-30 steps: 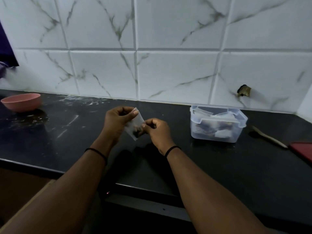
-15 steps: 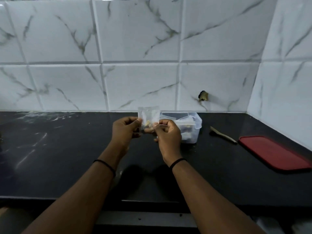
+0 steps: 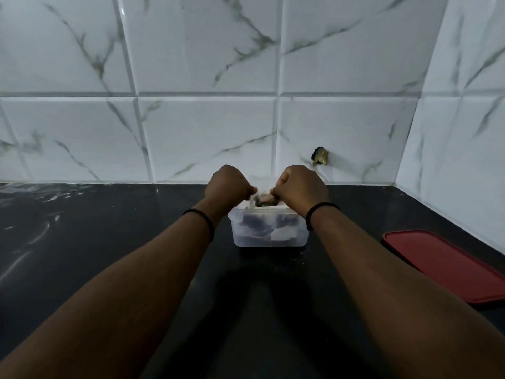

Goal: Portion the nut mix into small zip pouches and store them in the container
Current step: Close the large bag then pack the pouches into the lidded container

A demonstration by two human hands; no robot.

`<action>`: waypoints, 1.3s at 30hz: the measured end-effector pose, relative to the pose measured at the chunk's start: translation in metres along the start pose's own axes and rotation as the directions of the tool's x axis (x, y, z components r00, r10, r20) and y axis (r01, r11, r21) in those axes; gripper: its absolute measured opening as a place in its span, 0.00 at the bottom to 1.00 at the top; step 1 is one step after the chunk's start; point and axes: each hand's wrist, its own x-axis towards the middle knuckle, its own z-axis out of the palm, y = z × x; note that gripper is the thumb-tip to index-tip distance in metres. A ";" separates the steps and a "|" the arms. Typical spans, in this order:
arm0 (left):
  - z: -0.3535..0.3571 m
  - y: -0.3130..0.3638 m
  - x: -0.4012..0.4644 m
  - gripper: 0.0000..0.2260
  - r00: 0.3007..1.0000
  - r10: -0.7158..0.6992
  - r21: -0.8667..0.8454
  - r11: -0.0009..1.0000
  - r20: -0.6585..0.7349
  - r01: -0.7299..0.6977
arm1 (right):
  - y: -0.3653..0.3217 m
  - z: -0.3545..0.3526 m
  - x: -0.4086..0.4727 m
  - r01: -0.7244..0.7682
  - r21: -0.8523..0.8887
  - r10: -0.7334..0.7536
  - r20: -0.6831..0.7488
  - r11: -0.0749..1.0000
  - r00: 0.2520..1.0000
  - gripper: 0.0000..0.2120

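Observation:
A clear plastic container [image 3: 269, 236] stands on the black counter, with several filled pouches showing dark through its wall. Right over its open top, my left hand [image 3: 228, 186] and my right hand [image 3: 299, 187] are both fisted, each pinching one side of a small zip pouch [image 3: 261, 198] of nut mix. The pouch sits at the container's rim between my knuckles, mostly hidden by them.
A red lid [image 3: 448, 265] lies flat on the counter to the right, near the side wall. White marble tiles close off the back and right. A small dark fitting [image 3: 319, 157] sticks out of the back wall behind my right hand.
Both hands carried the pouch to the right and down, from in front of my chest to the container's open top. My view turned right, so the pink bowl and wooden spoon left sight.

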 end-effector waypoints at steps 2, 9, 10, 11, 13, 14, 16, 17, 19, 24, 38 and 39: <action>0.005 0.001 0.007 0.10 1.000 -0.007 0.160 0.987 0.024 0.003 | 0.000 0.005 0.009 -0.002 -0.081 0.007 0.065 0.997 0.998 0.05; 0.016 0.013 0.005 0.20 0.996 0.003 0.599 0.799 0.091 -0.057 | -0.002 0.014 0.011 0.067 -0.291 -0.015 0.176 0.954 0.984 0.13; 0.017 0.013 0.005 0.20 0.996 0.011 0.613 0.787 0.093 -0.066 | -0.003 0.014 0.010 0.075 -0.314 -0.023 0.166 0.947 0.986 0.13; 0.018 0.013 0.005 0.19 0.995 0.022 0.622 0.779 0.097 -0.078 | -0.003 0.014 0.009 0.084 -0.327 -0.032 0.162 0.941 0.986 0.14; 0.017 0.013 0.006 0.17 0.994 0.043 0.621 0.778 0.102 -0.097 | -0.002 0.012 0.006 0.090 -0.319 -0.045 0.146 0.943 0.988 0.14; 0.017 0.011 0.006 0.17 0.994 0.053 0.612 0.785 0.098 -0.102 | -0.002 0.011 0.005 0.086 -0.287 -0.049 0.132 0.954 0.990 0.14; 0.016 0.009 0.003 0.15 0.995 0.092 0.566 0.819 0.040 -0.099 | 0.000 0.007 0.001 0.090 -0.162 -0.078 0.082 0.983 0.994 0.16; 0.016 0.009 -0.001 0.14 0.992 0.125 0.543 0.834 -0.015 -0.097 | 0.001 0.002 -0.003 0.109 -0.090 -0.107 0.032 0.990 0.994 0.17; 0.017 0.012 -0.014 0.11 0.965 0.215 0.521 0.847 -0.150 -0.108 | 0.006 -0.008 -0.016 0.178 0.009 -0.176 -0.127 0.984 0.976 0.17; 0.039 0.035 -0.067 0.09 0.833 0.442 0.339 0.880 -0.333 -0.332 | 0.061 -0.035 -0.058 0.139 0.085 -0.099 -0.366 0.987 0.925 0.16; 0.159 0.063 -0.122 0.08 0.840 0.507 0.232 0.808 0.193 -0.541 | 0.195 -0.060 -0.129 -0.443 -0.419 0.367 -0.252 0.793 0.895 0.13; 0.159 0.061 -0.121 0.08 0.838 0.508 0.223 0.809 0.202 -0.544 | 0.194 -0.059 -0.127 -0.446 -0.425 0.377 -0.239 0.788 0.895 0.12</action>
